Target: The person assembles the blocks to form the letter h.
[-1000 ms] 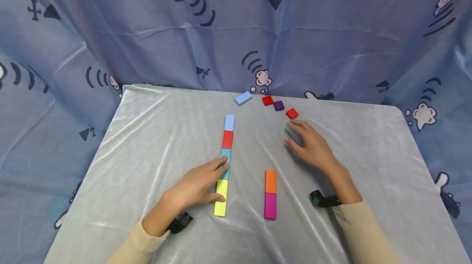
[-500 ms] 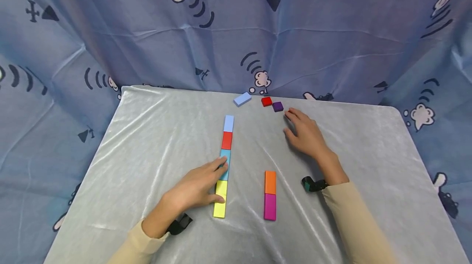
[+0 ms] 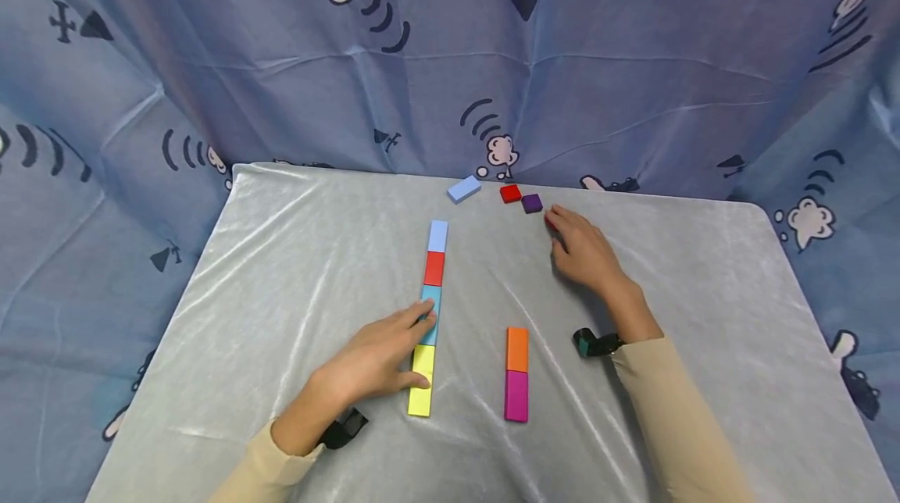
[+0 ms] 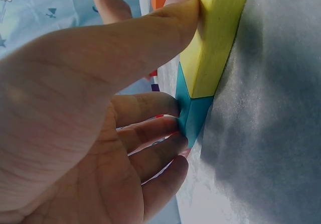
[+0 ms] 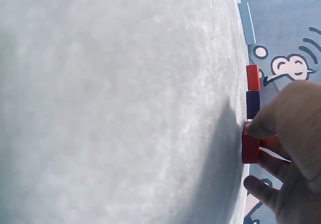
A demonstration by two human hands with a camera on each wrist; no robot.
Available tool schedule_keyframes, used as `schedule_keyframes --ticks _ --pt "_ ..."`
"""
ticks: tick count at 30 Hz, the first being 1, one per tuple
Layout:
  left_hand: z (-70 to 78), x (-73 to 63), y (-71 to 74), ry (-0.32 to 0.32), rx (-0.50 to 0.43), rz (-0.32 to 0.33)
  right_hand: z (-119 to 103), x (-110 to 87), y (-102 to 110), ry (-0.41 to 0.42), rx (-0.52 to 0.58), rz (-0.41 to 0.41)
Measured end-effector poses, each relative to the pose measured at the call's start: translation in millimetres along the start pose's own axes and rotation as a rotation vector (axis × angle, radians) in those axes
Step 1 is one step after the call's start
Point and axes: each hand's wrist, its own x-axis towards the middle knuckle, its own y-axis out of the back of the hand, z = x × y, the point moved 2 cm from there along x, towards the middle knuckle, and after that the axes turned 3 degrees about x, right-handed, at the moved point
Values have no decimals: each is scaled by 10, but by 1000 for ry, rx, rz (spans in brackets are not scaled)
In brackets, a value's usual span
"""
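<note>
My right hand [image 3: 585, 253] is at the far side of the table, thumb and fingers pinching a small red block [image 5: 251, 146]. Most of that block is hidden by the fingers in the head view. Fingers spread and relaxed, my left hand [image 3: 376, 351] rests along a straight row of blocks. Its thumb touches the yellow block [image 4: 213, 43] and its fingertips lie on the turquoise block [image 4: 193, 116]. Beyond these in the same row are a red block [image 3: 433, 269] and a light blue block [image 3: 438, 237].
An orange block [image 3: 516, 349] and a magenta block [image 3: 516, 396] lie end to end between the hands. Near the back edge sit a light blue block [image 3: 464, 190], another red block [image 3: 510, 194] and a purple block [image 3: 532, 204]. A patterned blue curtain [image 3: 422, 97] hangs behind the grey-covered table [image 3: 316, 253].
My right hand has moved away from me and slightly left, and its thumb and fingers have closed on the small red block. The left hand stays in place on the row.
</note>
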Motion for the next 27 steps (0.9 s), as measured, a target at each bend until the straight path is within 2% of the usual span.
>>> schedule_keyframes --ticks 16,27 --pt "4 -11 0 -5 7 9 -86 -130 52 5 -61 57" --pt "14 -11 7 -3 5 2 -215 -251 50 -13 -49 21"
